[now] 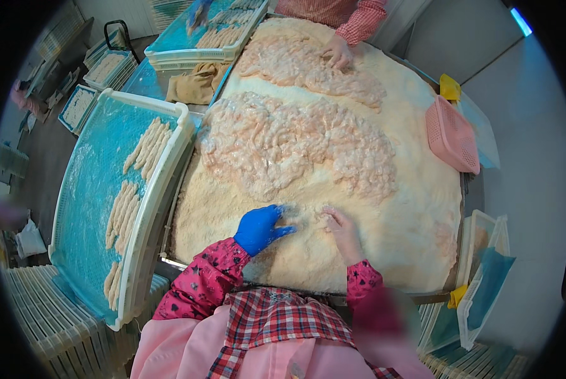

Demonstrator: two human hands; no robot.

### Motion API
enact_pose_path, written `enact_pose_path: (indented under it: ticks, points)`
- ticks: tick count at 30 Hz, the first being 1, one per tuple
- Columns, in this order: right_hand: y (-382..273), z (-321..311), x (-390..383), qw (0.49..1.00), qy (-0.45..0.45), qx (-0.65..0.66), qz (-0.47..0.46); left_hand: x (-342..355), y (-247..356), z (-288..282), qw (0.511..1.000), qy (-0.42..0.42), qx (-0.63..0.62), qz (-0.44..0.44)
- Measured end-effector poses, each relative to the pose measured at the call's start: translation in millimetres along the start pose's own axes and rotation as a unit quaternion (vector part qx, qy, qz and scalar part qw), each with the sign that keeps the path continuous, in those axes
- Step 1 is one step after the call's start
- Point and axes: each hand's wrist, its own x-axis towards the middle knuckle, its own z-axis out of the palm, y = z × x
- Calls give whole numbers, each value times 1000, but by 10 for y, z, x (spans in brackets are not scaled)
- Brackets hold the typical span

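A broad table is spread with pale crumbs (283, 265), and a heap of raw, pinkish-white meat pieces (295, 142) lies on them. At the near side, just short of that heap, my left hand (258, 231) in a blue glove rests over the crumbs, thumb and fingers apart. To its right, my right hand (342, 230) is low on the crumbs with its fingers bent together. Whatever may be between those fingertips is too small to make out. At my left, a white-rimmed tray (74, 208) with a blue lining holds rows of coated strips (124, 218).
Across the table a person's hand (338, 53) touches a second meat heap (302, 60). A pink basket (450, 132) stands at the right edge. Far left are another tray (169, 60) and a brown cloth (198, 83). Stacked trays (55, 316) stand at lower left.
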Motion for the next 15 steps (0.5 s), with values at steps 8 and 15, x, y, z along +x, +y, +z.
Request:
enact_pose_path:
  ticks: [8,15]
  points:
    - [-13,-126,-132,967,-29,-237,-91,-91,-114,307,988,25,69,139]
    - [-85,148,29,943,28,-261,-207,-69,-202,369,863,106,-469,-156]
